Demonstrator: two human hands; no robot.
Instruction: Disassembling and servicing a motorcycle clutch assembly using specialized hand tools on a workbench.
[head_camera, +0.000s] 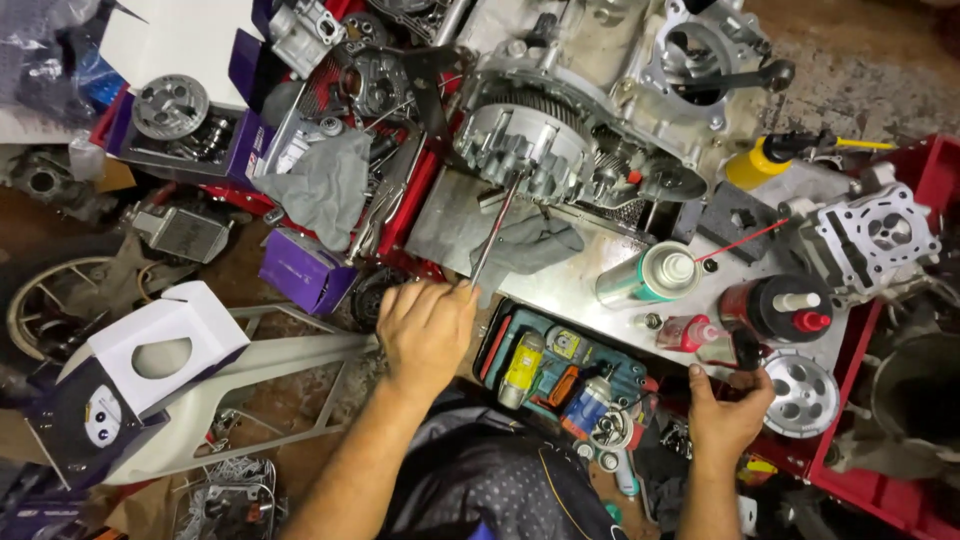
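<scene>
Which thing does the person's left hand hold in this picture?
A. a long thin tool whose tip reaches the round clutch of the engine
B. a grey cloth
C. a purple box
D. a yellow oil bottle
A: the left hand grips a long thin tool that runs up to the round clutch of the engine, while the grey cloth, yellow bottle and purple box lie untouched.
</scene>
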